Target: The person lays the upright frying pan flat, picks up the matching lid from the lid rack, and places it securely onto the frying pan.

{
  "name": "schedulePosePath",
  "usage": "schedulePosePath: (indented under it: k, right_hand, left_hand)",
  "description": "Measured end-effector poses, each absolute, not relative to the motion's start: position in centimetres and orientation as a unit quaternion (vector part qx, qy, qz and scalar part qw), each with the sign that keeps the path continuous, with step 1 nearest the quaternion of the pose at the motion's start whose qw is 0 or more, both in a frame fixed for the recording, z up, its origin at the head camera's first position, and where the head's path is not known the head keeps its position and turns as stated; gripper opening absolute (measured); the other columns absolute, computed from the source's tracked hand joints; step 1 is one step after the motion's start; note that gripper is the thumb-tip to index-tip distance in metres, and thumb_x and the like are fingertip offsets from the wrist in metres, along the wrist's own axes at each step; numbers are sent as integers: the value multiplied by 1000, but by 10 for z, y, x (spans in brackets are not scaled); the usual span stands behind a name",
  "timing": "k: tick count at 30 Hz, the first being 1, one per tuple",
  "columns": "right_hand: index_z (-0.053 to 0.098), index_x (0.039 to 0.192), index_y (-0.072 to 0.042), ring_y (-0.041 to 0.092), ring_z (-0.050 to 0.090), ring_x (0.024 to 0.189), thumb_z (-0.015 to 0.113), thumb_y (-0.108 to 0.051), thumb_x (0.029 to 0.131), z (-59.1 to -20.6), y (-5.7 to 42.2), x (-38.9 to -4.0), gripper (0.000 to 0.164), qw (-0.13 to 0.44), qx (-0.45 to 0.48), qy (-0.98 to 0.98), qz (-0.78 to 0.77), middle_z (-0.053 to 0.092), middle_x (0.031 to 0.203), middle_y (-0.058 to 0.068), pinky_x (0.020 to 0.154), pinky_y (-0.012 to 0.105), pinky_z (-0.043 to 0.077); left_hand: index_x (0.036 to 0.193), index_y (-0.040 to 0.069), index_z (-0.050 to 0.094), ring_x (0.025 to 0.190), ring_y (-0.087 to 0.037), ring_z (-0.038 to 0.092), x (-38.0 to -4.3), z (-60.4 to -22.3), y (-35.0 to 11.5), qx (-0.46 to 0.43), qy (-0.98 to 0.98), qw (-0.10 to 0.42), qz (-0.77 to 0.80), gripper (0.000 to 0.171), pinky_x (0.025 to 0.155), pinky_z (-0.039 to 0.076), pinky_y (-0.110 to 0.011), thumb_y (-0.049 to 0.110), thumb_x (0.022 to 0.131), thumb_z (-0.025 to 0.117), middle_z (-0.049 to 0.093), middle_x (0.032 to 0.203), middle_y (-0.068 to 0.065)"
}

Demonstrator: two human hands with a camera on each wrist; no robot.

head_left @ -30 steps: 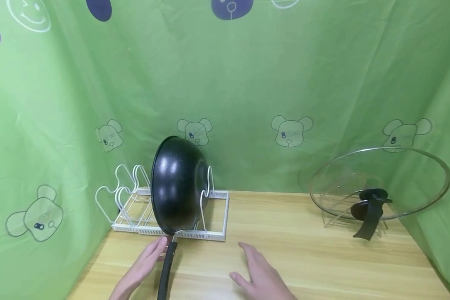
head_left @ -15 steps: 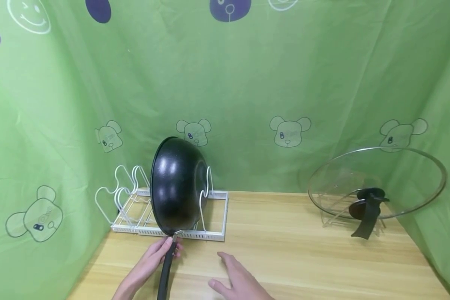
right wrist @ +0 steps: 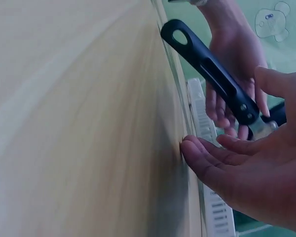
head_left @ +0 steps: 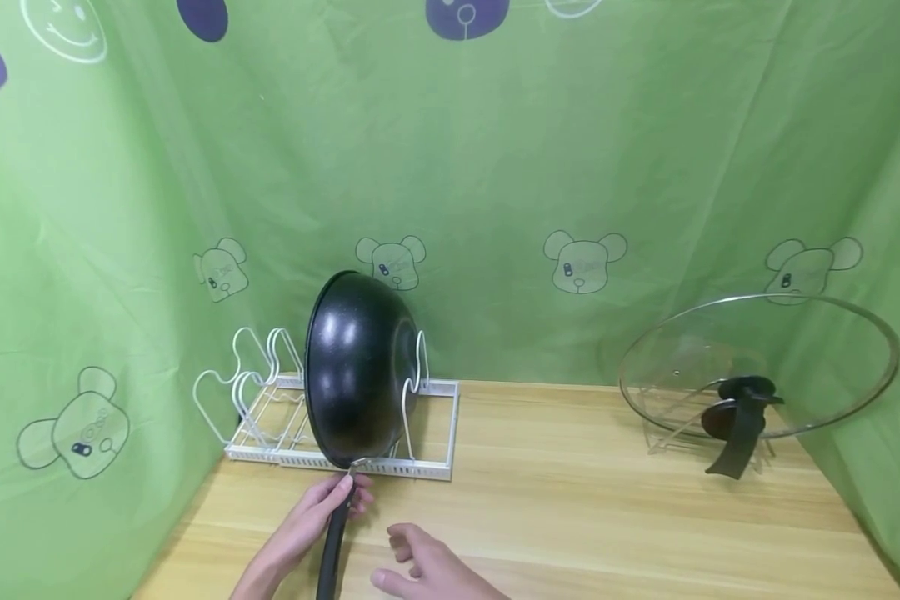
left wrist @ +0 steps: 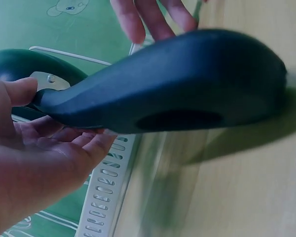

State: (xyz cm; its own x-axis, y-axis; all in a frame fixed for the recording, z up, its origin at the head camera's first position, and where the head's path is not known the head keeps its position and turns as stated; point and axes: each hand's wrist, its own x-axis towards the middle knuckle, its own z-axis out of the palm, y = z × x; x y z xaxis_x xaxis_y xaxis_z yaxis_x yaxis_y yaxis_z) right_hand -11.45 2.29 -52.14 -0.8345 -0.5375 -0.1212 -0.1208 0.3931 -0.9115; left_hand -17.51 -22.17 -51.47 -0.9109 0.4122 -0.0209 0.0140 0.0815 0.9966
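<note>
A black wok (head_left: 360, 367) stands on its side in a white wire pot rack (head_left: 438, 471), its dark base facing right. Its black handle (head_left: 333, 550) points toward me. My left hand (head_left: 300, 525) grips that handle close to the wok, the thumb above and the fingers under it, as the left wrist view also shows on the handle (left wrist: 172, 84). To the right of the handle, my right hand (head_left: 435, 568) holds nothing; its fingers are loosely bent, and in the right wrist view this hand (right wrist: 256, 173) is near the handle's metal joint (right wrist: 262, 128) but apart from it.
At the right, a large glass lid (head_left: 690, 333) with a black knob and stand (head_left: 742, 425) leans on a small wire holder. Wire dividers (head_left: 243, 383) of the rack rise left of the wok. Green cloth (head_left: 495, 167) hangs behind the wooden table (head_left: 607, 517).
My left hand has come in from beside the handle and taken hold of it. My right hand has moved left toward the handle, its fingers bending. The wok stays in place.
</note>
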Motion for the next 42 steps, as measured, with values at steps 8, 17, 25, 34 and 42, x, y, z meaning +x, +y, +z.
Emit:
schedulePosePath:
  k: [8, 17, 25, 34, 42]
  right_hand:
    - [55, 136, -3, 13, 67, 99, 71, -35, 96, -529, -7, -122, 54, 225, -204, 772, -559, 66, 121, 5, 88, 34, 56]
    - [63, 124, -1, 9, 67, 94, 74, -23, 94, -533, -37, -121, 39, 241, -197, 719, -621, 68, 107, -2, 84, 24, 56]
    - [67, 109, -2, 6, 70, 85, 74, -14, 89, -542, -55, -119, 24, 226, -197, 689, -660, 72, 89, -1, 79, 20, 55]
    - [64, 102, 0, 13, 71, 80, 72, -9, 91, -548, -65, -117, 16, 247, -149, 635, -716, 73, 84, 3, 71, 20, 55]
    - [66, 99, -3, 9, 67, 70, 72, -14, 90, -551, -72, -119, 15, 251, -134, 619, -732, 72, 78, 0, 64, 18, 51]
  left_hand:
    - [135, -25, 42, 116, -28, 63, -182, -511, -224, 152, 672, 186, 701, 52, 104, 50, -35, 22, 112, 43, 63, 123, -27]
    - [135, -25, 39, 110, -24, 63, -185, -510, -228, 156, 631, 223, 727, 50, 99, 53, -34, 18, 111, 44, 65, 115, -15]
    - [134, -21, 44, 104, -20, 63, -189, -510, -233, 160, 607, 254, 736, 43, 95, 53, -31, 15, 110, 44, 65, 113, -13]
    - [134, -17, 45, 92, -15, 58, -189, -511, -235, 161, 591, 275, 741, 41, 87, 51, -28, 17, 111, 43, 62, 108, -8]
    - [122, -6, 52, 82, -14, 51, -193, -510, -233, 159, 578, 298, 742, 30, 78, 45, -24, 19, 112, 39, 52, 93, -2]
